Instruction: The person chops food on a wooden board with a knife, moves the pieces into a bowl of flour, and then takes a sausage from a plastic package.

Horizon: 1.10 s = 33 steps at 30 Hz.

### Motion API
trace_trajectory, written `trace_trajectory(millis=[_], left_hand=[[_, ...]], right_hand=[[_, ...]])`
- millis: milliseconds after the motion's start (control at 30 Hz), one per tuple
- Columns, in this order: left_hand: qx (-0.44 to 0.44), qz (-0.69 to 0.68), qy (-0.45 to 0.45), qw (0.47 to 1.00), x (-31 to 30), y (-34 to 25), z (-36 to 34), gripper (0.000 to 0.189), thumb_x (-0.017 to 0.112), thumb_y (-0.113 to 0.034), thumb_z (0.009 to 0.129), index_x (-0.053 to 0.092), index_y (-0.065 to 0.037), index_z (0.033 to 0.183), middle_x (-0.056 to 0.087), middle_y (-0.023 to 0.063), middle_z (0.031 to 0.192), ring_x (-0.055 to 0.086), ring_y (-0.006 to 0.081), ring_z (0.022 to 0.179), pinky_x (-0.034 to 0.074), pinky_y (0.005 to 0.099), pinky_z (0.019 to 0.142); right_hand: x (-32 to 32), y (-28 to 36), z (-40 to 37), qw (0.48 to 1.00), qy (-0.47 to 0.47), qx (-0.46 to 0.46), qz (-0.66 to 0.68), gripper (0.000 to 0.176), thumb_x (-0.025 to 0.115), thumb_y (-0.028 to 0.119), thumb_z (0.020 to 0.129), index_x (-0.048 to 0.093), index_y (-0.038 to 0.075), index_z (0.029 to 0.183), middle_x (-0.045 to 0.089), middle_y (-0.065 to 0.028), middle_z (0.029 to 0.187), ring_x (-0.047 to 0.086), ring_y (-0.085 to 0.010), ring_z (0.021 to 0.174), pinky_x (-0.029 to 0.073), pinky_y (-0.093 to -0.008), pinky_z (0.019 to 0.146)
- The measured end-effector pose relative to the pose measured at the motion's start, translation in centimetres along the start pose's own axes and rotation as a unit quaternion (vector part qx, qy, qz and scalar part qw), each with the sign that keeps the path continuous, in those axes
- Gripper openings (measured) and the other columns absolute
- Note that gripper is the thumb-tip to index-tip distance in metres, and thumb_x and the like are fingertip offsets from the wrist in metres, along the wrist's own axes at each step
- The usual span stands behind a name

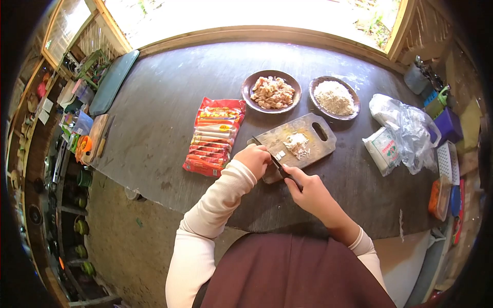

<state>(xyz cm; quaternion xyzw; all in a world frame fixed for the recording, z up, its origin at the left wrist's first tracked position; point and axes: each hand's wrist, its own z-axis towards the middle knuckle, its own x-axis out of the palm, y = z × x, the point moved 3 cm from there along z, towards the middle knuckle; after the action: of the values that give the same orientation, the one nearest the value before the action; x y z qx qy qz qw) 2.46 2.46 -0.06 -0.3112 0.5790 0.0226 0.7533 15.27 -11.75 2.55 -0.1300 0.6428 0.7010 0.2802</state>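
Observation:
My right hand (312,194) is closed around the handle of a dark knife (278,164), whose blade points away to the upper left across the cutting board (314,150). Beside the blade, my left hand (253,160) rests at the board's left edge with fingers curled and pressed together; whatever they hold is hidden. A small white cut piece (280,154) lies right by the knife. Further up the board is a little heap of chopped white bits (297,145). To the left of my left hand lies a red printed packet (214,136) with a clear window.
Behind the board stand a brown plate of light brown pieces (273,93) and a plate of white flour-like powder (335,98). At right are a clear plastic bag (405,128) and a white packet (382,150). A grater (448,161) and orange-filled container (439,197) line the right edge.

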Motion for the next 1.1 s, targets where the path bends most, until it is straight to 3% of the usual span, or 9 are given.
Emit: trace_trajectory(millis=[133, 367, 567, 933, 1100], left_hand=[[-0.011, -0.008, 0.001, 1.0, -0.2, -0.2, 0.0, 0.012, 0.059, -0.008, 0.073, 0.068, -0.006, 0.081, 0.063, 0.0081, 0.086, 0.058, 0.0296, 0.086, 0.047, 0.0361, 0.08], [-0.009, -0.002, 0.005, 1.0, -0.4, -0.3, 0.0, 0.013, 0.06, -0.008, 0.071, 0.068, -0.006, 0.082, 0.064, 0.0079, 0.087, 0.058, 0.0294, 0.086, 0.046, 0.0359, 0.081], [-0.016, -0.004, 0.007, 1.0, -0.4, -0.3, 0.1, 0.011, 0.061, -0.007, 0.072, 0.067, -0.005, 0.081, 0.063, 0.0086, 0.086, 0.058, 0.0301, 0.088, 0.046, 0.0364, 0.082], [-0.019, -0.009, 0.011, 1.0, -0.4, -0.2, 0.0, 0.01, 0.061, -0.007, 0.072, 0.067, -0.005, 0.08, 0.062, 0.0093, 0.085, 0.058, 0.0308, 0.087, 0.047, 0.0366, 0.08], [-0.028, -0.028, 0.007, 0.999, -0.4, -0.1, 0.1, 0.01, 0.061, -0.007, 0.072, 0.067, -0.005, 0.079, 0.061, 0.0097, 0.085, 0.058, 0.0306, 0.086, 0.047, 0.0367, 0.08]], right_hand=[[0.0, 0.0, 0.0, 0.999, 0.018, 0.03, 0.004, 0.027, 0.059, 0.01, 0.084, 0.057, 0.008, 0.11, 0.058, -0.0241, 0.064, 0.06, -0.0393, 0.059, 0.046, -0.0421, 0.052], [0.9, -0.9, 1.1, 0.999, 0.008, -0.014, -0.038, 0.028, 0.058, 0.009, 0.085, 0.055, 0.007, 0.113, 0.058, -0.0236, 0.064, 0.059, -0.0392, 0.058, 0.046, -0.0413, 0.051], [-0.8, -0.2, 0.5, 0.999, 0.031, 0.006, 0.043, 0.028, 0.059, 0.009, 0.085, 0.055, 0.006, 0.113, 0.057, -0.023, 0.064, 0.059, -0.0384, 0.057, 0.045, -0.0372, 0.051], [-0.3, -0.1, 0.1, 0.998, 0.047, 0.048, -0.016, 0.025, 0.059, 0.013, 0.085, 0.056, 0.008, 0.11, 0.058, -0.0231, 0.062, 0.06, -0.0381, 0.057, 0.045, -0.0413, 0.051], [0.8, -0.5, 0.4, 0.999, 0.019, 0.023, -0.013, 0.025, 0.059, 0.013, 0.085, 0.056, 0.008, 0.109, 0.058, -0.0232, 0.062, 0.06, -0.0386, 0.058, 0.046, -0.0423, 0.052]])
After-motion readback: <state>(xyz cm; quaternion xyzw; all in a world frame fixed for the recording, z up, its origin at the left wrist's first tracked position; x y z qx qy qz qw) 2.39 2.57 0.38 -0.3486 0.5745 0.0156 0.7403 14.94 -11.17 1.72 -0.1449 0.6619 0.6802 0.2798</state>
